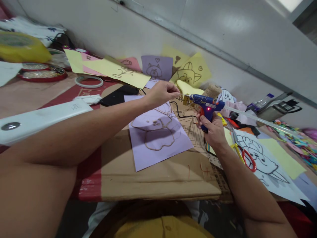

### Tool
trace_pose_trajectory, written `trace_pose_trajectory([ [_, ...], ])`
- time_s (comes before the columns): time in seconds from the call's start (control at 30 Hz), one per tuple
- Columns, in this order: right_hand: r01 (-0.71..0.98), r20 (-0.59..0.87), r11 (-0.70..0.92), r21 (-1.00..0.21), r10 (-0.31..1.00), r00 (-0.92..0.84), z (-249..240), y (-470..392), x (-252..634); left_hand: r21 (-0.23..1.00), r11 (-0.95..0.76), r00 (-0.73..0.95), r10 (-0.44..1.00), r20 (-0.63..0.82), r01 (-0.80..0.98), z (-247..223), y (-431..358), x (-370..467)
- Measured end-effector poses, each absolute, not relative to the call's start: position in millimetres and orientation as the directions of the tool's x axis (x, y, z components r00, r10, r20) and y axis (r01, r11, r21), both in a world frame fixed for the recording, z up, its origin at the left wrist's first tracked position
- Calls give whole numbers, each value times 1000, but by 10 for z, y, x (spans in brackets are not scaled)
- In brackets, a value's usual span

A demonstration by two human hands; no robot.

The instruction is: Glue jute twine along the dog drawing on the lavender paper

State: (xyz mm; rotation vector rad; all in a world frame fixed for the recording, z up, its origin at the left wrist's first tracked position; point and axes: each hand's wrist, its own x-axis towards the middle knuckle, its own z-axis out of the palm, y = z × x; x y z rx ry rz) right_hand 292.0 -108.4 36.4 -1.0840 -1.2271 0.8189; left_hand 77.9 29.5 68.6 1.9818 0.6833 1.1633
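Note:
My right hand (214,129) is wrapped round the grip of a blue hot glue gun (206,104), whose red light is lit. A long clear glue stick (260,119) sticks out of its back end. Just off the nozzle, my left hand (164,92) pinches a thin strand of twine (181,95); its far end by the nozzle is too small to make out. Below lies a purple sheet (138,155) with a cartoon animal outline (159,148) laid in twine. Loose twine (170,109) loops over the sheet's upper part.
Scissors (244,157) rest on a white printed drawing (264,162) at right. A black phone (119,95), a tape roll (89,81) and a long white device (44,120) lie at left. Drawings on coloured paper (158,67) lean along the wall. A cord (182,114) crosses the cardboard (158,181).

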Motion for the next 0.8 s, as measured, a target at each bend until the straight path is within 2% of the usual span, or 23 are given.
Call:
trace_pose_trajectory([
  [0.6,51,303,298,-953,934,192,344,-1072,2935,803,-596,465,718,518,26,657,297,791],
  [0.8,91,321,310,-946,933,164,347,-1079,2940,838,-545,441,756,483,16,674,272,785],
])
